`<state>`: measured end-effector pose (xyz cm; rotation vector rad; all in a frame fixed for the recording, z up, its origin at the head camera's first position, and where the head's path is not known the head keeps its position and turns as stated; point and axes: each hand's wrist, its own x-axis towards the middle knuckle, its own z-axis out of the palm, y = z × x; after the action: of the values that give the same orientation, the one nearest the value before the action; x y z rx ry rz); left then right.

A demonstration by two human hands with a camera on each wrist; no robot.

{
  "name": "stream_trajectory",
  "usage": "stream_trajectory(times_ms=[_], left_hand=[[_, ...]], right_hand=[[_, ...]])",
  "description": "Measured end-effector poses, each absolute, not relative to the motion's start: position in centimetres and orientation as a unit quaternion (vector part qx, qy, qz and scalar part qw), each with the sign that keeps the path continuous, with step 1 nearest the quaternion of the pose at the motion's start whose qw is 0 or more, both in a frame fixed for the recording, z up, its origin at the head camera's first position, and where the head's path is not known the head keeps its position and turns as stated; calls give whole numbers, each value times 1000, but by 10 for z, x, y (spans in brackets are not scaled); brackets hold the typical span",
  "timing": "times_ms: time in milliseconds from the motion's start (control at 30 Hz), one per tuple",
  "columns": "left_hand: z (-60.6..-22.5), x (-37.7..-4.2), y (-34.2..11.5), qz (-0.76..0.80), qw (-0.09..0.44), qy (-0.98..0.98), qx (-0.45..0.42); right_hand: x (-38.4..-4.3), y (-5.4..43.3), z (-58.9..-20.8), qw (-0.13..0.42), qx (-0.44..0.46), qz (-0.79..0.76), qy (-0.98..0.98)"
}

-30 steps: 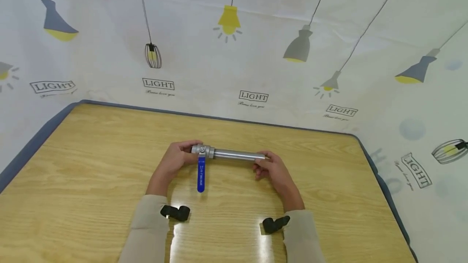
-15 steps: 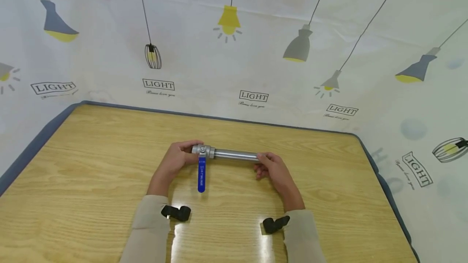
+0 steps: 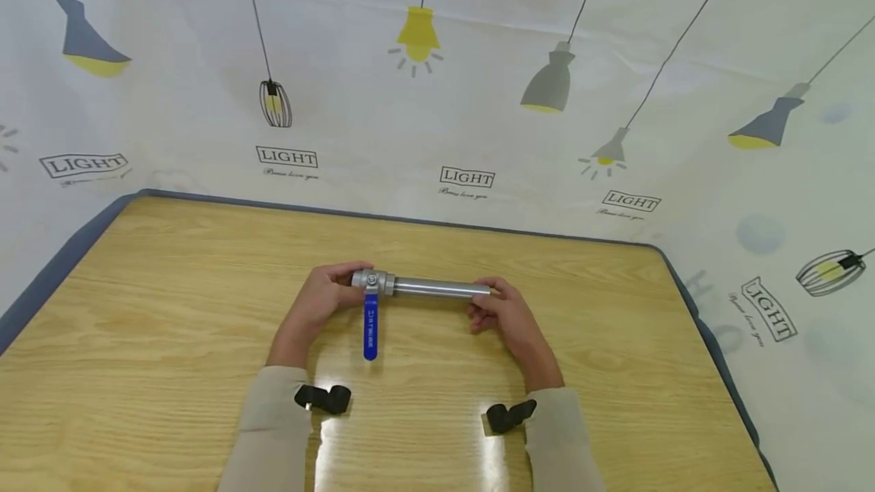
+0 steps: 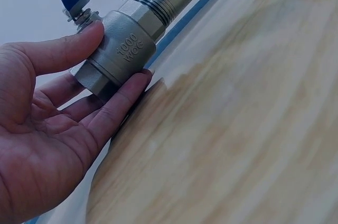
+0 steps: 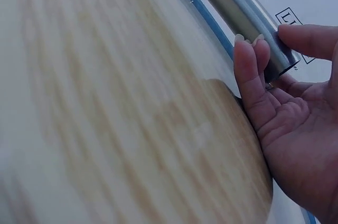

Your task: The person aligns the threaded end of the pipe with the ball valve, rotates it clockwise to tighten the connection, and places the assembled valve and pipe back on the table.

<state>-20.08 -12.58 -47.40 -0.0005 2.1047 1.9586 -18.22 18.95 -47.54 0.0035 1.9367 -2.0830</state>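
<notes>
My left hand (image 3: 320,304) grips a steel ball valve (image 4: 127,44) by its body, thumb on one side and fingers around the other. "1000 WOG" is cast on the valve, and its blue lever handle (image 3: 371,326) points toward me. Joined to the valve's right end is a straight metal pipe (image 3: 440,288), with some thread showing at the joint in the left wrist view. At the pipe's far end my right hand (image 3: 509,313) pinches it between thumb and fingers. The pipe's cut end (image 5: 289,66) shows past the thumb in the right wrist view.
Beneath the hands lies a wood-grain table (image 3: 205,272) with a dark blue edge (image 3: 383,216). A white backdrop (image 3: 355,97) printed with lamps stands behind and at both sides. Black straps (image 3: 323,398) sit on both sleeved wrists.
My right thumb has shifted on the pipe's end, first forward over it and then back, baring more of the tip. The left hand keeps its grip; the head view has shifted slightly.
</notes>
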Motion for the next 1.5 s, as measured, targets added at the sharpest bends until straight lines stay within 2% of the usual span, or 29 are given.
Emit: stream_trajectory(times_ms=[733,1167,1500], left_hand=[[-473,-202,-126,672,136,728,9],[-472,-204,-126,672,140,727,-3],[-474,-203,-125,677,144,722,-5]], right_hand=[[-184,187,-476,136,47,-685,715],[-184,188,-473,144,9,-717,682],[-182,184,-474,131,35,-686,715]])
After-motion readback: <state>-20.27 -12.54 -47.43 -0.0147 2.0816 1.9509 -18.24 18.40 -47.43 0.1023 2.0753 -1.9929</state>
